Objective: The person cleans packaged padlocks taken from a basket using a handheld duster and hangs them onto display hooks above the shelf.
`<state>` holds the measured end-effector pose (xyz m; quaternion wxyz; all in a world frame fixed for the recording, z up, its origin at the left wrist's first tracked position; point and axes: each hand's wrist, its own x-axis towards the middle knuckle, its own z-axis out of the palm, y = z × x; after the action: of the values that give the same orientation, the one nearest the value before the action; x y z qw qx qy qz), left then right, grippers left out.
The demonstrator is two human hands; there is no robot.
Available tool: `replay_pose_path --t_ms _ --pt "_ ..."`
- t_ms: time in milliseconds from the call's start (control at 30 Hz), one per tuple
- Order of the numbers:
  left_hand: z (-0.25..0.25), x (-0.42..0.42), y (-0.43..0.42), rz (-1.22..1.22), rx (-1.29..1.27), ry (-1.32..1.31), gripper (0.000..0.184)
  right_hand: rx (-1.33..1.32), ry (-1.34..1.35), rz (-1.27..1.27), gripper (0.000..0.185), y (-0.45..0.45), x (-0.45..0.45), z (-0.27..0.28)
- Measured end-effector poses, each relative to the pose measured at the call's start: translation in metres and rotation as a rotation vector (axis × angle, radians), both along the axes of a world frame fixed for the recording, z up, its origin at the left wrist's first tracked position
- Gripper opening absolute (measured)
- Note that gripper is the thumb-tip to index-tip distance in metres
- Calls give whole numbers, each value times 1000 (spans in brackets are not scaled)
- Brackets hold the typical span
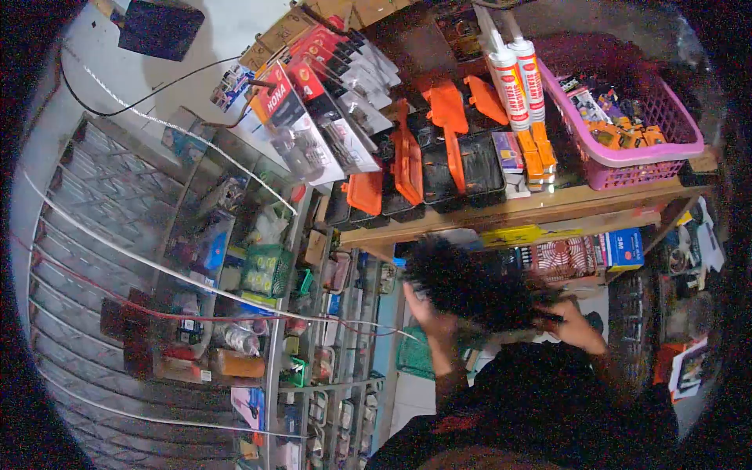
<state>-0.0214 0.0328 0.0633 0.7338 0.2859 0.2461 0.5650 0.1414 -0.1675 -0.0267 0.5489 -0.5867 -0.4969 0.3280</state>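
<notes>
Between my hands is a bulky black bristly bundle [478, 286], shaggy along its outline; its exact kind is hard to make out in the dark. My left hand [427, 313] grips its left side, with the fingers partly hidden behind it. At its right end, my right hand [578, 327] is closed around a dark part of it. The bundle is held in front of my dark-clothed body, below the front edge of a wooden shelf [501, 210].
On the shelf stand black boxes with orange lids [407, 160], silicone sealant tubes [517, 82] and a pink basket [642, 153] of small packets. Packaged goods [313, 117] hang behind. Left are a glass cabinet [270, 376], a metal grille [102, 313] and strung cables [196, 282].
</notes>
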Motion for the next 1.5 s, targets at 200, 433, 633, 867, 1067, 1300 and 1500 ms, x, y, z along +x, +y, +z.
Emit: replay_pose_path --t_ms 200,433,633,867,1067,1300,1500 --pt "-24 -23 10 -307 -223 -393 59 -275 132 -77 24 -23 18 40" --pt "-45 -13 10 -487 -245 -493 70 -7 442 -483 53 -78 95 136" --pt "-31 6 5 -539 -298 -390 58 -11 86 -620 64 -91 137 205" --pt "-66 3 16 -596 -269 -370 45 -116 -441 -622 50 -44 264 240" --pt "-7 -4 -8 -338 -6 -2 39 -437 -782 -491 45 -1 316 249" --pt "38 -23 -1 -220 289 131 40 53 -892 -658 50 21 197 299" --pt "83 -4 -1 -143 486 140 39 144 -785 73 43 52 61 295"
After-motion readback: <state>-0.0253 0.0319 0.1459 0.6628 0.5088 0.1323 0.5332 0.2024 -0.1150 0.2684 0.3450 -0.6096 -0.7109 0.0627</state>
